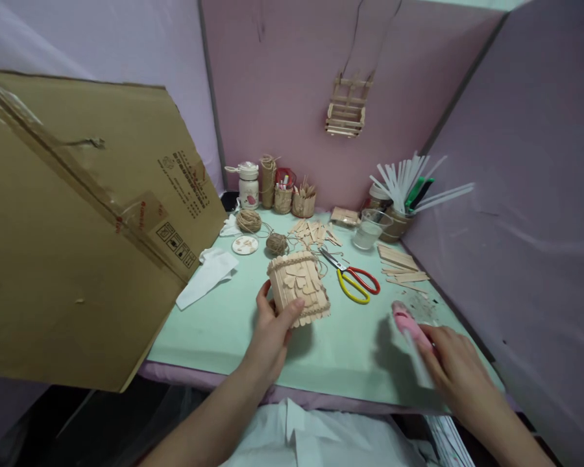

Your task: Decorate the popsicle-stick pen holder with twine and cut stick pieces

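My left hand is wrapped round a small pot made of craft sticks, its thumb across the front. Twine bands run near the pot's top and bottom edges, and petal-shaped wooden pieces decorate its side. The pot is tilted a little above the table. At the right, my right hand grips a pink glue gun, somewhat blurred, with its nozzle end toward the upper left. Between the two hands and further back lie scissors with one red and one yellow handle.
A large cardboard box leans in from the left. On the green table are twine balls, a white cloth, loose sticks and a clear cup. Glue sticks stand at the back right. A small wooden swing hangs behind.
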`<state>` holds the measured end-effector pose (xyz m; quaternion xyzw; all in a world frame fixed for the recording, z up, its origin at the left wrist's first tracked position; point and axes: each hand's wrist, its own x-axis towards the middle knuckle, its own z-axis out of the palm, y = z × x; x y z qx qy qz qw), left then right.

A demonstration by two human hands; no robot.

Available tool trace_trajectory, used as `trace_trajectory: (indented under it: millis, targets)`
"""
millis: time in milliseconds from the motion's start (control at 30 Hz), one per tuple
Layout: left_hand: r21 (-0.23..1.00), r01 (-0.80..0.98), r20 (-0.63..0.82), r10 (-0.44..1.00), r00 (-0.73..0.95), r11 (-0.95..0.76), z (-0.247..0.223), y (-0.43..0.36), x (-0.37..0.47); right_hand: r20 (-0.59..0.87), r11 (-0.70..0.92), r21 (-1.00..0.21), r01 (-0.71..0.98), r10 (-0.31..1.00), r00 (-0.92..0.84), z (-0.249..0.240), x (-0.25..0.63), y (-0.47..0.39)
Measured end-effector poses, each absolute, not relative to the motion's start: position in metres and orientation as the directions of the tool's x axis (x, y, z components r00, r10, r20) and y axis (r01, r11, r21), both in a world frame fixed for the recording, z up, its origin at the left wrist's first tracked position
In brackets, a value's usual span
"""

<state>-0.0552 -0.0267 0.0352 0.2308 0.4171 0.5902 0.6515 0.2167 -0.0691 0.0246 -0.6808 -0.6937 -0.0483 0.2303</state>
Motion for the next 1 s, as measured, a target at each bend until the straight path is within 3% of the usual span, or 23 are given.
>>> trace_trajectory:
  millis: [100, 233, 367, 467, 567, 767, 1000]
  targets:
    - [0.754, -0.611, -0.301, 0.954, 0.008, 0.243, 0.039, -0.028, -0.056, 0.334, -0.108, 0.068, 0.992, 0.939, 0.079, -0.008, 0.232, -0.06]
    - [0.733, -0.625, -0.297, 0.953, 0.059, 0.267, 0.043, -0.03, -0.055, 0.246, -0.152, 0.156, 0.976, 0.963, 0.11, -0.021, 0.236, -0.063]
    - [0.748, -0.604, -0.299, 0.952, 0.063, 0.275, 0.04, -0.032, -0.051, 0.373, -0.09, 0.052, 0.995, 0.926, 0.064, 0.017, 0.224, -0.068]
    - [0.768, -0.586, -0.28, 0.958, 0.057, 0.259, 0.038, -0.034, -0.045, 0.559, 0.301, -0.2, 0.932, 0.816, -0.144, 0.061, 0.191, -0.067]
    - [0.776, -0.582, -0.25, 0.966, 0.071, 0.243, 0.038, -0.037, -0.039, 0.624, 0.524, -0.264, 0.81, 0.733, -0.271, 0.088, 0.148, -0.059]
    - [0.785, -0.58, -0.206, 0.975, 0.082, 0.215, 0.038, -0.04, -0.037, 0.628, 0.538, -0.211, 0.816, 0.714, -0.308, 0.081, 0.106, -0.041]
    - [0.812, -0.55, -0.205, 0.978, 0.042, 0.194, 0.032, -0.04, -0.036, 0.594, 0.505, -0.289, 0.813, 0.761, -0.261, 0.077, 0.104, -0.044]
